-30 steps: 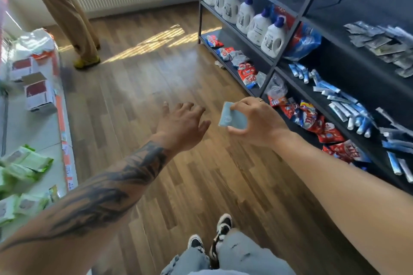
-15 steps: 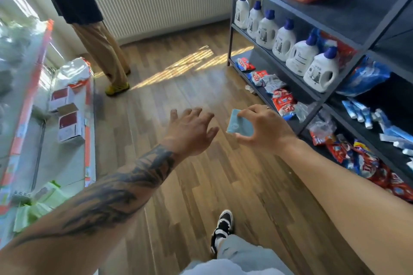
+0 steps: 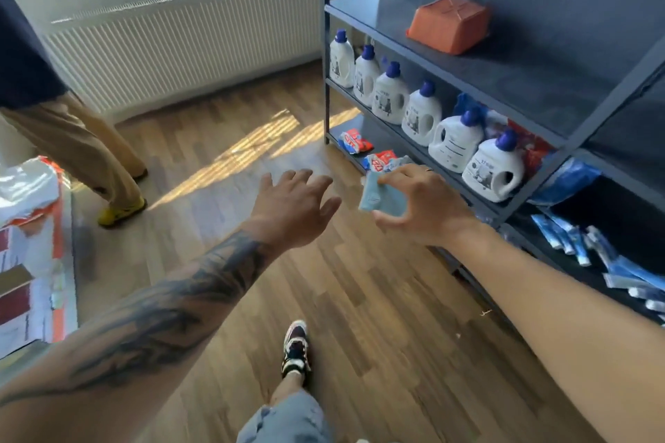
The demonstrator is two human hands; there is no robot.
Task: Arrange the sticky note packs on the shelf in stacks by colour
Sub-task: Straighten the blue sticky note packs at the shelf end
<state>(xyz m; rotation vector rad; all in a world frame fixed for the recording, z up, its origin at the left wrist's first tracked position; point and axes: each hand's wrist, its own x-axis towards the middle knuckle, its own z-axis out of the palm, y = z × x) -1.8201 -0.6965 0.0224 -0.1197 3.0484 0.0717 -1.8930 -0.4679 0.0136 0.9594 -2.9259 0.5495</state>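
Observation:
My right hand [image 3: 421, 205] grips a light blue sticky note pack [image 3: 381, 198] between thumb and fingers, held over the wooden floor beside the dark shelf unit [image 3: 521, 83]. My left hand [image 3: 291, 209] hovers just left of the pack, palm down, fingers spread, holding nothing. An orange wrapped pack [image 3: 449, 23] lies on the upper shelf board at the right. No other sticky note packs are visible.
White detergent bottles [image 3: 424, 115] line the middle shelf; red sachets [image 3: 356, 142] and blue tubes [image 3: 583, 244] lie lower down. A person in tan trousers [image 3: 82, 147] stands at left near a radiator [image 3: 187, 43]. A low white display with boxes [image 3: 32, 262] lies far left.
The view has tilted up and turned along the aisle. Both hands kept their pose, with the blue pack still in my right hand. My foot has stepped forward.

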